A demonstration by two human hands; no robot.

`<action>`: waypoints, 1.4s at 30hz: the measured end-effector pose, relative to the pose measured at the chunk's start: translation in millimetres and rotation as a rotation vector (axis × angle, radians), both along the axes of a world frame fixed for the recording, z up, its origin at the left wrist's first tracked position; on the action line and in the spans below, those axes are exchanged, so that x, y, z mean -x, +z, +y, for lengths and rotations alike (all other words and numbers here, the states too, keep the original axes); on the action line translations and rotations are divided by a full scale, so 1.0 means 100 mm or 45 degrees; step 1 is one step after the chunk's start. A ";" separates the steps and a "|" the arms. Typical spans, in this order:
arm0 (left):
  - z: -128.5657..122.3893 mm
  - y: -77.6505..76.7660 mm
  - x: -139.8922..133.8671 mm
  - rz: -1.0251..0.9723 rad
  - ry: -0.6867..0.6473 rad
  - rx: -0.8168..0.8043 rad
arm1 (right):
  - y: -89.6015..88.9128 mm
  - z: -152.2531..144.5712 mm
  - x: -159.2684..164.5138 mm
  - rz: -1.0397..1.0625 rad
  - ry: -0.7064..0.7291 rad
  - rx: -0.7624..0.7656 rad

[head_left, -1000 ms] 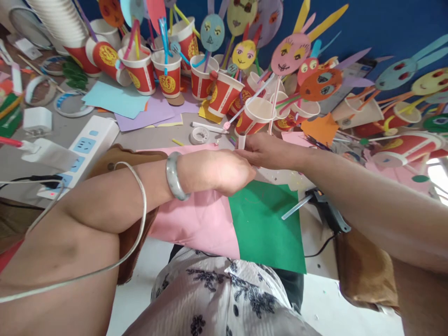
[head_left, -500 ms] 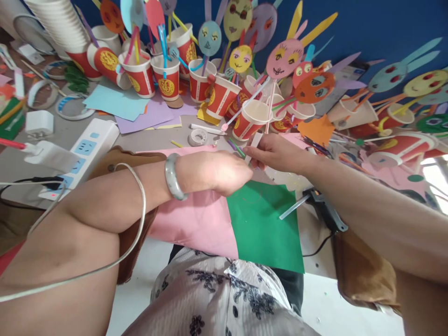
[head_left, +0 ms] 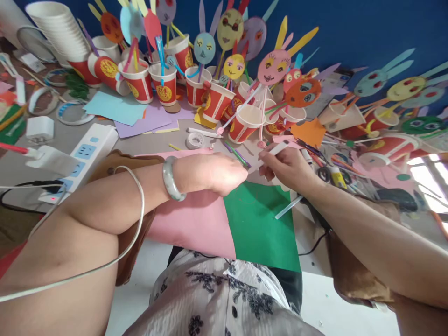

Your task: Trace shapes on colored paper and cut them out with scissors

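1. R hand (head_left: pixel 287 165): I've got its fingers pinching a white pen (head_left: pixel 279 148), held tilted, dark end up & to the R, other end slanting down twd the L hand (head_left: pixel 219 172)
2. Pen's place: over the mid part of the tabletop (head_left: pixel 149 143), just beyond the top of the green sheet (head_left: pixel 261 224)
3. L hand: back of it faces me, knuckles right by the pen's lower end; its fingers are hidden, so I can't tell whether they're pinching or spread, or if they touch the pen
4. L wrist wears a grey bangle (head_left: pixel 171 177); a white cable (head_left: pixel 140 186) loops over that forearm
5. Below the hands, at the tabletop's near edge: pink sheet (head_left: pixel 196 224) on the L, green one on the R, side by side; clear stick (head_left: pixel 289 207) on the green one's R part, running in under the R forearm
6. Just past the hands twd the far edge: a few thin straws (head_left: pixel 238 151), tape roll (head_left: pixel 195 140), 2nd white pen lying flat (head_left: pixel 205 133), red paper cup (head_left: pixel 246 123) standing upright
7. Along the far edge I see more cups w/ paper faces on sticks, e.g. a pink face (head_left: pixel 275 66); cup stack (head_left: pixel 58 35) nr the far L corner
8. Tabletop's L side: white power strip (head_left: pixel 84 149), blue sheets (head_left: pixel 117 105) partly over purple ones (head_left: pixel 143 123)
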State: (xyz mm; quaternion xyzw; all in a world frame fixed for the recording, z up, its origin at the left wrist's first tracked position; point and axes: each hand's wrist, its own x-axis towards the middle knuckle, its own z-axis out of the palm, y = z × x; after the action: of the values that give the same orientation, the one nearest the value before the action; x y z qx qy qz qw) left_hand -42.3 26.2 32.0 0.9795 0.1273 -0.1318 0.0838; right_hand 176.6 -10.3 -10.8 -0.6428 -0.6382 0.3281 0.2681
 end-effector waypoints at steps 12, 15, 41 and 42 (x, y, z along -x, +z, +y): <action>0.06 -0.09 -0.14 -0.116 0.127 0.111 | -0.29 -0.43 0.17 0.055 0.150 -0.187; 0.08 -0.16 -0.21 -0.203 0.141 0.140 | -0.33 -0.38 0.25 0.030 0.119 -0.265; -0.43 -0.53 -0.29 -0.305 -0.357 -0.081 | -0.15 -0.71 -0.64 0.220 -0.260 -0.172; -0.45 -0.56 -0.30 -0.297 -0.349 -0.109 | -0.15 -0.72 -0.65 0.214 -0.249 -0.165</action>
State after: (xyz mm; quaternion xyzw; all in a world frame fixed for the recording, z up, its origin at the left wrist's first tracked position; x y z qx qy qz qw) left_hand -12.5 -18.9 -23.6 0.9990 -0.0125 -0.0221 0.0375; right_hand 241.4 -81.8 -25.3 -0.6536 -0.5676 0.3113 0.3922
